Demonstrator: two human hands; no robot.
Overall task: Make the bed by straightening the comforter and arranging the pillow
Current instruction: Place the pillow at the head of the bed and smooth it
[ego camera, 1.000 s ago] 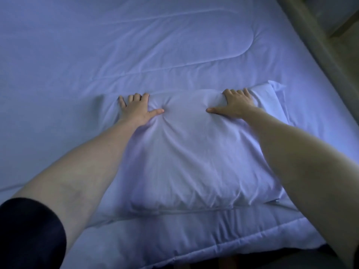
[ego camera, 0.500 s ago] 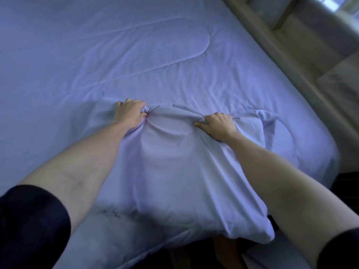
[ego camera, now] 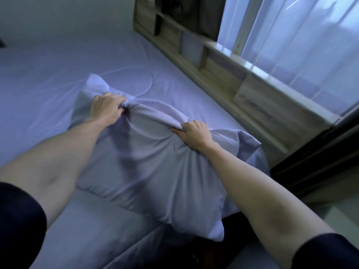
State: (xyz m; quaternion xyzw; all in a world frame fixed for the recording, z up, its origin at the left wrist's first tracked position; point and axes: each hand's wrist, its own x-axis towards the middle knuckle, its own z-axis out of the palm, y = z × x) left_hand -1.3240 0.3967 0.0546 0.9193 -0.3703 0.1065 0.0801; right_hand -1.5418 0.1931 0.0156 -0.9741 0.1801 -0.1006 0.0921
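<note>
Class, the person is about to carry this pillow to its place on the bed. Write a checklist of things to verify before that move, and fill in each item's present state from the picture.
1. Left hand has a closed grip on the soft pale lilac pillow: ok.
2. Right hand has a closed grip on its far edge: ok.
3. Pillow fully supported by the bed: not ok, its near corner overhangs the edge.
4. Smooth pale lilac quilted comforter lies flat: ok where visible.
5. Pillowcase smooth: not ok, bunched at both grips.
6. Path toward the light wooden shelf headboard clear: ok.

Wooden headboard shelf [ego camera: 217,74] with open cubbies, sheer curtain [ego camera: 301,45], white wall [ego camera: 68,18]
</note>
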